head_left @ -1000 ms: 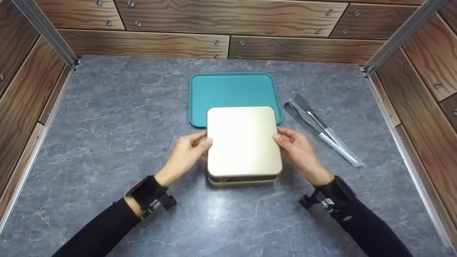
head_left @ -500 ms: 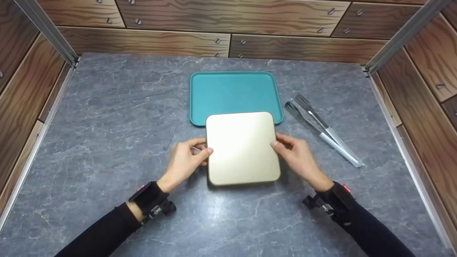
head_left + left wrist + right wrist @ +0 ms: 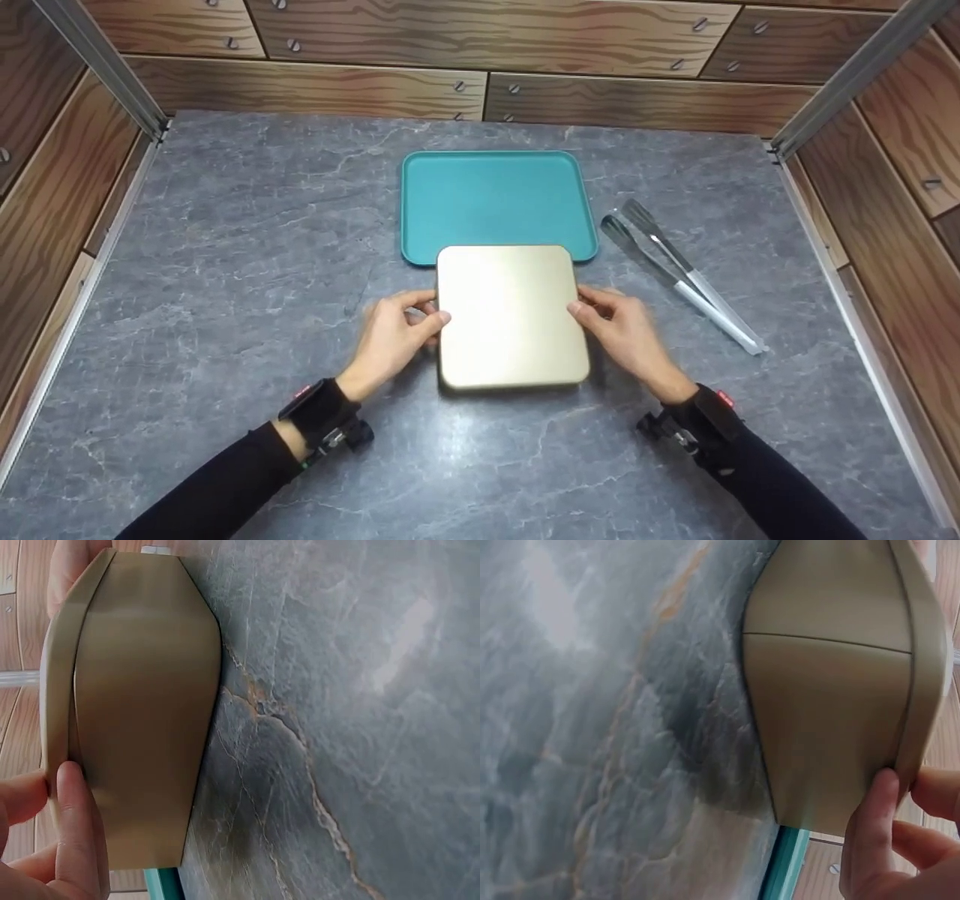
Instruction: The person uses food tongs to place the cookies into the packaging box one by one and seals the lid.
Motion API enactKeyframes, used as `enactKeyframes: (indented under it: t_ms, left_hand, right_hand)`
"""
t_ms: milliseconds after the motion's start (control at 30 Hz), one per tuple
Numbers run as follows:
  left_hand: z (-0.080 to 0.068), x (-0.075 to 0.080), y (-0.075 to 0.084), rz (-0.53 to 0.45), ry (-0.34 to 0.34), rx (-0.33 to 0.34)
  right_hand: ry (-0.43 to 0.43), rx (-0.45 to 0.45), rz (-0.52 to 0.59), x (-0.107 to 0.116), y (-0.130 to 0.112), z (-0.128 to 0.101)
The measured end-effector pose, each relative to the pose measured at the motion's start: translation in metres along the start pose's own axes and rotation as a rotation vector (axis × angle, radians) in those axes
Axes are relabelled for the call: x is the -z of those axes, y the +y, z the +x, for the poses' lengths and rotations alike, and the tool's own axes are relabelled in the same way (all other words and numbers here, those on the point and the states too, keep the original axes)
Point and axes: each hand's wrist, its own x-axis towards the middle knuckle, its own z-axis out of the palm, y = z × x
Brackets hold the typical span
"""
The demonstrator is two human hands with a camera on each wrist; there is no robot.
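A gold metal lid covers a rectangular gold tin that stands on the table. In both wrist views a thin dark seam runs between the lid and the tin's wall. My left hand pinches the lid's left edge, thumb on top and fingertips against the side below the rim. On the opposite edge my right hand pinches the lid in the same way. The inside of the tin is hidden under the lid.
Behind the tin lies a teal tray, its near edge partly hidden by the lid. Metal tongs with pale handles rest to the right. Wood-patterned walls bound the grey marbled table at the back and sides.
One second ago the lid was raised and shifted back, exposing the tin's front rim. Both hands have brought it down and nearer, so it now covers the tin.
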Motion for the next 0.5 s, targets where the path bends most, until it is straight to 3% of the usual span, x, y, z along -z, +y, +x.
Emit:
enactKeyframes:
  t_ms: [333, 400, 500]
  left_hand:
    - [0.007, 0.007, 0.004, 0.047, -0.064, 0.108]
    - [0.011, 0.008, 0.008, 0.090, -0.067, 0.075]
    - [0.022, 0.002, 0.013, 0.210, -0.071, -0.072]
  right_hand:
    - [-0.049, -0.015, -0.046, 0.002, 0.000, 0.005]
    - [-0.054, 0.000, -0.087, 0.004, -0.001, 0.008]
    - [-0.044, 0.081, -0.204, 0.003, -0.006, 0.014]
